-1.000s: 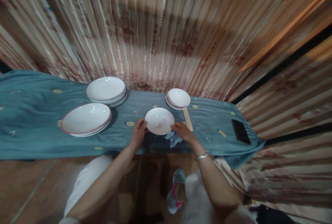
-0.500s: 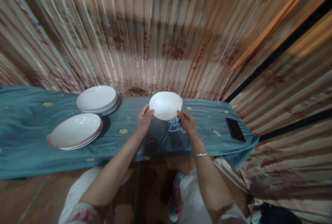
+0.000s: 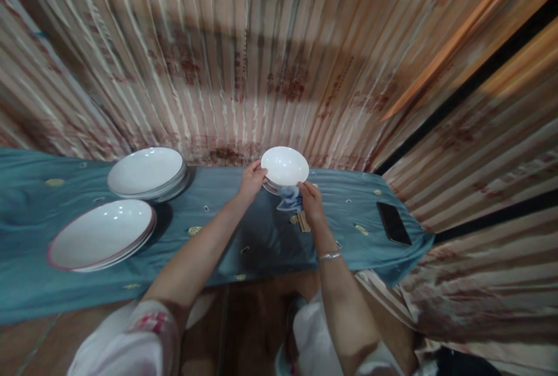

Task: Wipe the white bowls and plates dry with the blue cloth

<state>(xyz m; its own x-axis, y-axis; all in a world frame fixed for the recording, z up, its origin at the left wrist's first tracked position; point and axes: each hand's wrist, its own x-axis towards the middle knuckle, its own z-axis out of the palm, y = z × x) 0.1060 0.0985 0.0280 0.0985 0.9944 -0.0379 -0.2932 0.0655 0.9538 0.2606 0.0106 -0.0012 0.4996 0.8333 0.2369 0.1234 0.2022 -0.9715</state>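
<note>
A white bowl [image 3: 285, 165] is at the far side of the table, tilted so its inside faces me. My left hand [image 3: 253, 180] pinches its near left rim. My right hand [image 3: 311, 197] grips its near right rim, thumb on the edge. Under the bowl, more rims [image 3: 271, 189] show, mostly hidden. Beside my right fingers is a crumpled blue cloth [image 3: 289, 199]; I cannot tell whether they touch it. To the left are a stack of white plates with dark rims [image 3: 146, 172] and a stack with red rims [image 3: 102, 233].
A teal patterned cloth [image 3: 209, 254] covers the table. A black phone [image 3: 393, 223] lies near its right end. A small striped tan patch [image 3: 304, 222] is by my right wrist. Pleated curtains [image 3: 279, 74] hang behind and to the right.
Both hands have moved the bowl slightly away from me, over the rims now seen beneath it. The view has shifted, so the plate stacks appear further left.
</note>
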